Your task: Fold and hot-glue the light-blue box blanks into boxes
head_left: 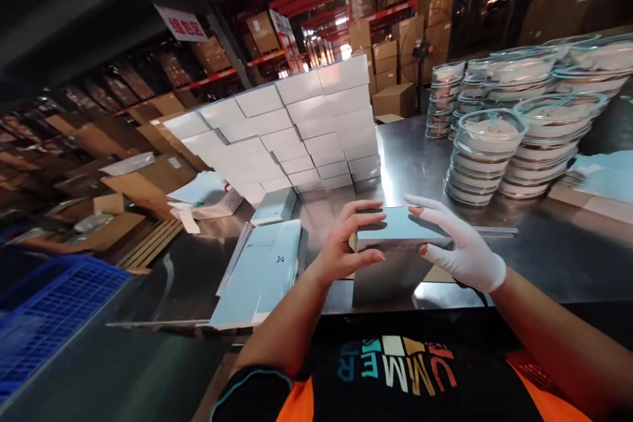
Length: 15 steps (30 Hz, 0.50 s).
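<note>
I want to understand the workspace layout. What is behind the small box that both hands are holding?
Behind the small box, held by the left hand and gloved right hand, bare steel table leads to a wall of stacked white boxes. Whatever stands behind that wall is covered.

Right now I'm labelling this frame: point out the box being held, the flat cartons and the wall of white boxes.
box (395, 227), head view, its pale top face.
flat cartons (262, 270), head view, top sheet.
white boxes (297, 125), head view, front of the stack.
</note>
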{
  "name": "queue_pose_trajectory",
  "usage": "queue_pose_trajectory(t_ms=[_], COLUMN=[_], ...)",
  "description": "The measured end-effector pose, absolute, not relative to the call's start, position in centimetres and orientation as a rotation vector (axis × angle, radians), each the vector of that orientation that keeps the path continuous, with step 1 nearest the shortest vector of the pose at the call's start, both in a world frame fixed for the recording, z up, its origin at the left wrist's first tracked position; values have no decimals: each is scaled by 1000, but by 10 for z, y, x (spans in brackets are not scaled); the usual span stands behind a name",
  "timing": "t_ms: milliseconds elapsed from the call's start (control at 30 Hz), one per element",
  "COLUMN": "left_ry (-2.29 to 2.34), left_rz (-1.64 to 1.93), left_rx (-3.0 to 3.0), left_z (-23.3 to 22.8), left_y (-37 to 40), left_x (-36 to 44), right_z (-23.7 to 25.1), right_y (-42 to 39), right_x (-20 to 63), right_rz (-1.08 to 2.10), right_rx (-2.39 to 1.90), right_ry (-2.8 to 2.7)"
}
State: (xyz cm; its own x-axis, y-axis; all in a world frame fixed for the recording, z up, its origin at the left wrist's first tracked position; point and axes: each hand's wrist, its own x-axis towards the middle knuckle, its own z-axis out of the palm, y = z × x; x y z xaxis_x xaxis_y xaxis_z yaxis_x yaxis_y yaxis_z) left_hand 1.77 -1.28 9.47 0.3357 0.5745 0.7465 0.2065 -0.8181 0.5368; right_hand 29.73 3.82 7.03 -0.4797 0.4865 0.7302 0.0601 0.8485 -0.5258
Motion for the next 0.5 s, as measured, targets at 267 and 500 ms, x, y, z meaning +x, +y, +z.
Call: queue_pose_trajectory(t_ms=[267, 500], left_ry=[1065, 1688], left_rz=[646, 1429], left_rx=[2695, 2358], left_z=[148, 119], left_y=[-23, -25], left_x=[24, -18], right_z=[62, 126], right_y=[33, 134], right_x=[275, 347], right_rz=[258, -173], right_rx=[-342, -1072], right_ry=[-2174, -2072])
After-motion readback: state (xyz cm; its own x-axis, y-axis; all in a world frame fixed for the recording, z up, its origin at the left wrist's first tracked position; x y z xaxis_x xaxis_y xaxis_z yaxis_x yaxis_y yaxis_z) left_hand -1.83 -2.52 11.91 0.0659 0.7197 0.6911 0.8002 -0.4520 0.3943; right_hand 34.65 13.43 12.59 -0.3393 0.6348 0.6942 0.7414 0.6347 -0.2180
